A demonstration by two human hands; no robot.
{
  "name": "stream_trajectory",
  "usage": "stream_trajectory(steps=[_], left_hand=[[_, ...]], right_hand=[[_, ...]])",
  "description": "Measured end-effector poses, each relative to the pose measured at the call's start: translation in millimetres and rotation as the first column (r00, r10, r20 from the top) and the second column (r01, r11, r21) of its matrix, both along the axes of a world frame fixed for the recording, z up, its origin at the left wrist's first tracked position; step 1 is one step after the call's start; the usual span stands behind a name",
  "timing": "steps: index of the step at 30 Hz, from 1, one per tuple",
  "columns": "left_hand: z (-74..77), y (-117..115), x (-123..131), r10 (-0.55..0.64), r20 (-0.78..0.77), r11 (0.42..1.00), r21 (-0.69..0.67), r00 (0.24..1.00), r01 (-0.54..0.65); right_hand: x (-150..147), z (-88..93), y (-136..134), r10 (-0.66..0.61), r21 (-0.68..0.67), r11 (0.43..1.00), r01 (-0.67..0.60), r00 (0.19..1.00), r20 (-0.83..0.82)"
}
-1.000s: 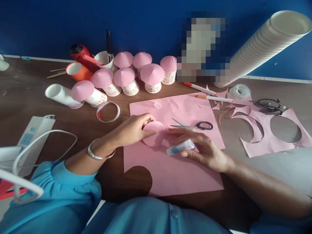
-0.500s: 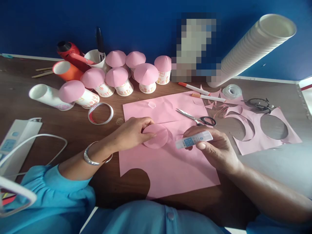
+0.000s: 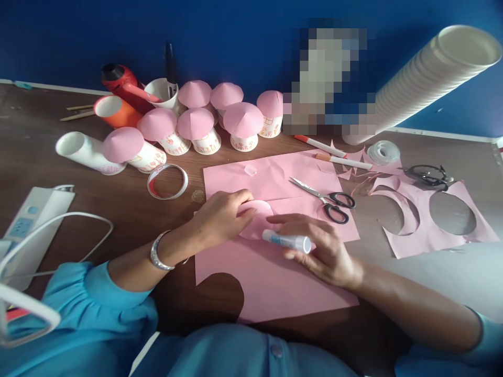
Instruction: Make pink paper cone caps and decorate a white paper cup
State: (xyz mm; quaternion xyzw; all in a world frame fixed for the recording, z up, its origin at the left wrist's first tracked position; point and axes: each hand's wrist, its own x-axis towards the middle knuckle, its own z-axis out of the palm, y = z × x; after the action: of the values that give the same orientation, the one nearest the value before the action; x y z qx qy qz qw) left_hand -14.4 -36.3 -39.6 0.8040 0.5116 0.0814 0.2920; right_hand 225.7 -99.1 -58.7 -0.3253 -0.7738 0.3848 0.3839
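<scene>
My left hand (image 3: 223, 217) pinches the left edge of a pink paper circle (image 3: 255, 222) between thumb and fingers, above a large pink sheet (image 3: 291, 277). In my right hand (image 3: 322, 248) lies a white and blue glue stick (image 3: 285, 240), with its left end at the circle's right edge. Whether the glue touches the paper I cannot tell. Black-handled scissors (image 3: 324, 199) lie half open on the sheet, just beyond my right hand. A small clear cap (image 3: 250, 170) sits near the sheet's far edge.
Behind stand several paper cups with pink cone tops (image 3: 243, 120). A tall stack of white cups (image 3: 424, 84) leans at the right. Cut pink scraps (image 3: 416, 209), markers (image 3: 341, 161), glasses (image 3: 428, 175) and tape rolls (image 3: 383, 153) lie about. A power strip (image 3: 45, 230) is on the left.
My right hand has moved left with the glue stick, bringing it to the circle and turning it. My left hand still holds the circle. The view has shifted slightly.
</scene>
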Motion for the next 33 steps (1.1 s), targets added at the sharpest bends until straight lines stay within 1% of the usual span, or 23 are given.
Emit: stream_trajectory(steps=[2,5,7,9,12,14,16,17,18,20,22,24,26,29,33], left_hand=[[-0.9,-0.4,0.2,0.001,-0.008,1.0,0.014,1.0,-0.001],[-4.5,-1.4,-3.4,-0.022,0.011,0.997,0.08,1.0,0.021],[-7.0,-2.7,-7.3,-0.027,0.017,0.99,0.141,0.999,0.024],[-8.1,-3.7,-11.0,-0.033,-0.001,0.985,0.172,0.999,0.033],[-6.3,-3.4,-13.9,-0.057,-0.044,0.99,0.126,0.997,0.062],[-4.2,-2.6,-13.5,-0.058,-0.066,0.996,0.063,0.996,0.062],[-2.6,-2.3,-11.6,-0.046,-0.078,0.999,0.0,0.996,0.046],[-2.2,-2.3,-10.4,-0.04,-0.077,0.999,-0.025,0.996,0.038],[-2.0,-2.4,-9.1,-0.037,-0.072,0.998,-0.045,0.997,0.034],[-2.1,-2.7,-6.9,-0.035,-0.057,0.997,-0.072,0.998,0.031],[-2.6,-2.4,-5.6,-0.03,-0.04,0.995,-0.093,0.999,0.026],[-2.9,-1.9,-5.2,-0.021,-0.021,0.994,-0.106,1.0,0.019],[-3.2,-1.4,-5.4,-0.016,-0.008,0.994,-0.111,1.0,0.015],[-4.2,-1.0,-5.9,-0.018,-0.003,0.995,-0.102,1.0,0.018],[-7.3,0.2,-5.9,-0.018,0.032,0.995,-0.093,0.999,0.021]], right_hand=[[-1.5,-4.1,-2.1,0.073,0.063,0.995,-0.076,0.996,0.044],[-3.2,-8.1,-5.7,0.112,0.095,0.988,-0.122,0.988,0.106],[-3.6,-8.5,-7.0,0.117,0.095,0.987,-0.131,0.984,0.135],[-3.6,-7.4,-7.0,0.112,0.087,0.988,-0.124,0.985,0.13],[-3.3,-4.5,-4.9,0.088,0.02,0.996,-0.09,0.993,0.072],[-2.3,-2.0,-3.0,0.034,-0.036,0.999,-0.034,0.999,0.004],[0.0,1.3,-1.0,-0.073,-0.049,0.996,0.071,0.996,-0.046],[1.5,3.6,0.2,-0.144,-0.04,0.989,0.143,0.989,-0.038],[3.2,6.4,1.6,-0.219,-0.02,0.976,0.219,0.976,-0.003],[5.8,13.2,5.3,-0.345,0.039,0.938,0.343,0.93,0.125],[5.7,20.0,10.1,-0.405,0.103,0.914,0.392,0.881,0.245],[2.5,24.5,15.0,-0.39,0.14,0.921,0.364,0.867,0.31],[-2.8,25.2,18.5,-0.336,0.155,0.941,0.301,0.88,0.334],[-9.8,19.1,19.8,-0.274,0.195,0.956,0.218,0.9,0.339],[-12.4,8.4,20.0,-0.252,0.242,0.955,0.172,0.9,0.355]])
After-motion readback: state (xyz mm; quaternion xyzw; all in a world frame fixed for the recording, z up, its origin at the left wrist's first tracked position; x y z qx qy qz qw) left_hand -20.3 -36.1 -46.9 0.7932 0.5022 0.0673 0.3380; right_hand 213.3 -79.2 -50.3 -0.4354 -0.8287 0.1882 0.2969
